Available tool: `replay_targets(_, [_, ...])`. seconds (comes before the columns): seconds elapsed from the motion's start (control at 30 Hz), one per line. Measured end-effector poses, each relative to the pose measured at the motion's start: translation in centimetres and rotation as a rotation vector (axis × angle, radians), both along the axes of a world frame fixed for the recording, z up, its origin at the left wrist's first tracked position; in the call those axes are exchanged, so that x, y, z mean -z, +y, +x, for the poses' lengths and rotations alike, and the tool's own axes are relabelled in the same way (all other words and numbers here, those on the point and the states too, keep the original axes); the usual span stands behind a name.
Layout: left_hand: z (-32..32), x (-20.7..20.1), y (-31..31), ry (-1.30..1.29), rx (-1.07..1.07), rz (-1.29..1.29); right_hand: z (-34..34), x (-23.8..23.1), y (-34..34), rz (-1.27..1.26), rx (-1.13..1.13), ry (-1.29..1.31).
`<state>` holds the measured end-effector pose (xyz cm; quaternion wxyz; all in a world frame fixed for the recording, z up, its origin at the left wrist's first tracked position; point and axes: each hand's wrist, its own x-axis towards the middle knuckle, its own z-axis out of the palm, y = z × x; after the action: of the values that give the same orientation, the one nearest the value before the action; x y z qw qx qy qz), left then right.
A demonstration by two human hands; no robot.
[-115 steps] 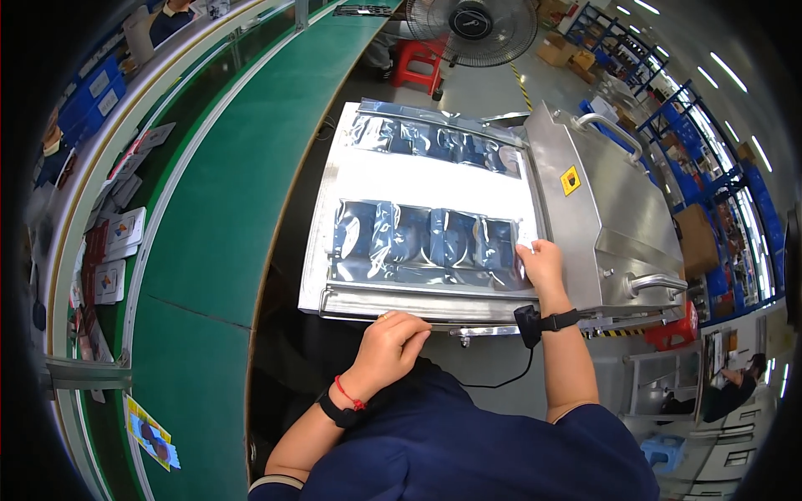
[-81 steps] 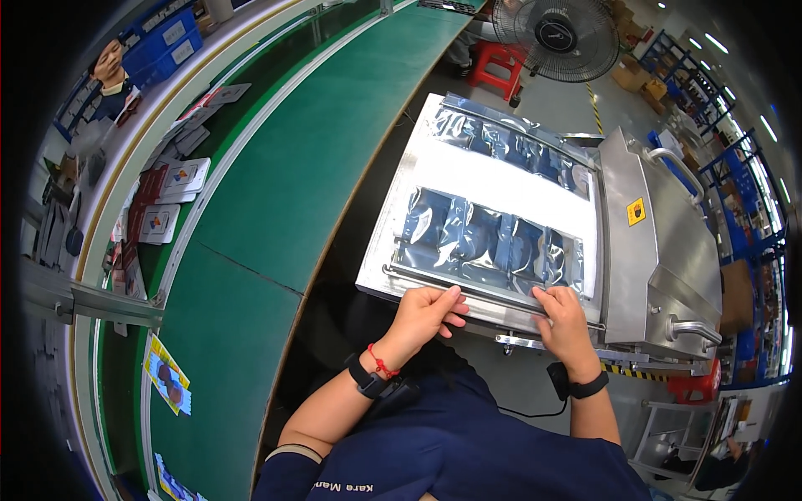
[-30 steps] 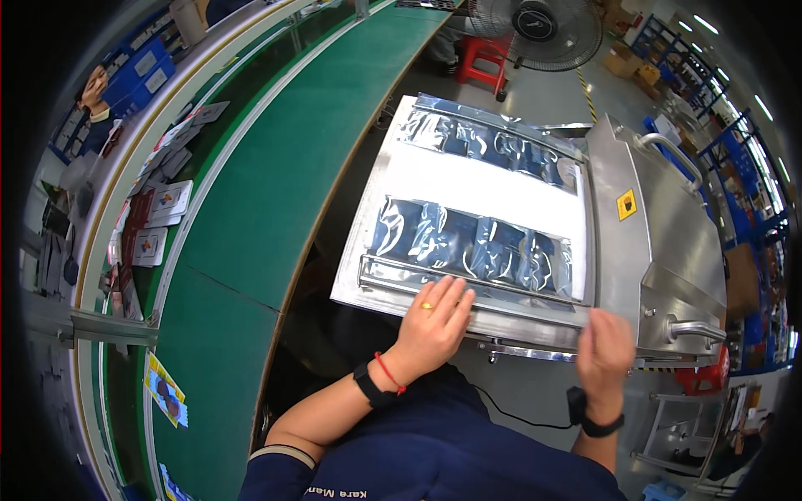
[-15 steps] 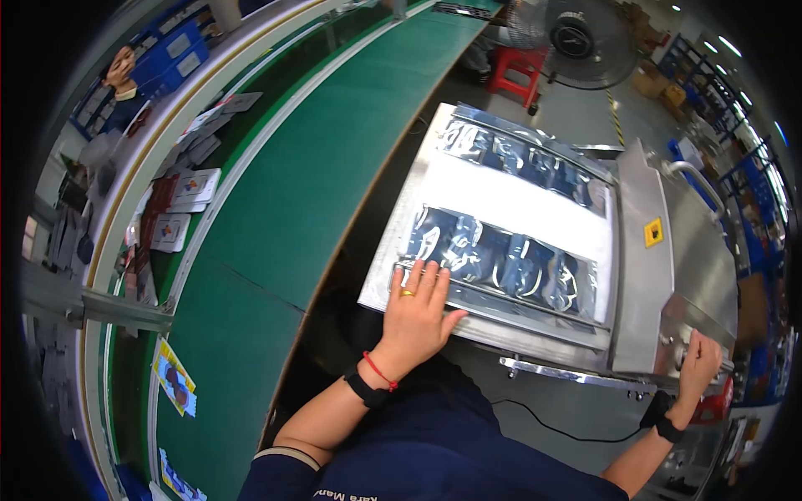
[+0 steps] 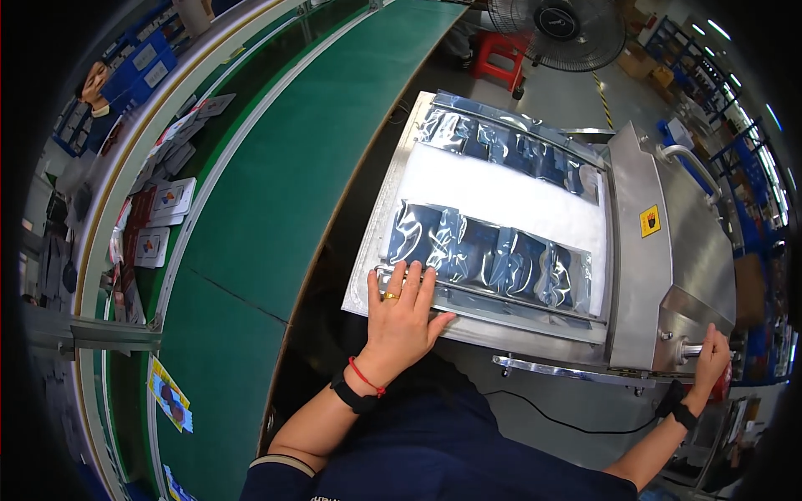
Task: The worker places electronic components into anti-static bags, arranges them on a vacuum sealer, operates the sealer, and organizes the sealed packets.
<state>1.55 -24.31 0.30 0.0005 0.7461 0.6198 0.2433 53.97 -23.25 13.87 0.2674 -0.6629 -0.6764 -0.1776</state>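
Note:
A stainless-steel machine that looks like a vacuum sealer stands in front of me, its flat bed to the left of the raised metal housing. Two rows of shiny dark silver pouches lie on it, a far row and a near row. Between them runs a white pad. My left hand rests open, fingers spread, on the near left edge by the near row's clamping bar. At the machine's right side, my right hand is closed round the end of a short metal handle.
Along the left runs a green conveyor belt with colourful packets on it. Boxed goods line its far side, where another person is. Beyond the machine are a red stool and a fan. A black cable lies on the floor.
The whole view has shifted a little. My left hand stays on the bed's edge. At the right side, more of the metal handle shows beside my right hand, which sits slightly further right.

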Motion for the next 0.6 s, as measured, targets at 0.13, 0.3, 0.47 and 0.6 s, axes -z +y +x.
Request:
replay_targets(0.13, [-0.6,-0.4,-0.9,-0.13,0.004,-0.023,0.7,0.5,0.4,0.024,-0.009,-0.009])
replay_targets(0.3, [-5.4,0.7,-2.4,-0.145,-0.251,0.145,1.9,0.2,0.6,-0.029,-0.029,0.035])
replay_targets(0.47, [-8.2,3.1,-3.0,-0.275,-0.263,0.219,-0.3,-1.2,1.1,0.04,-0.037,0.052])
replay_targets(0.6, [-8.3,3.1,-4.0,-0.347,-0.201,0.338,-4.4,-4.8,0.8,0.104,-0.089,0.01])
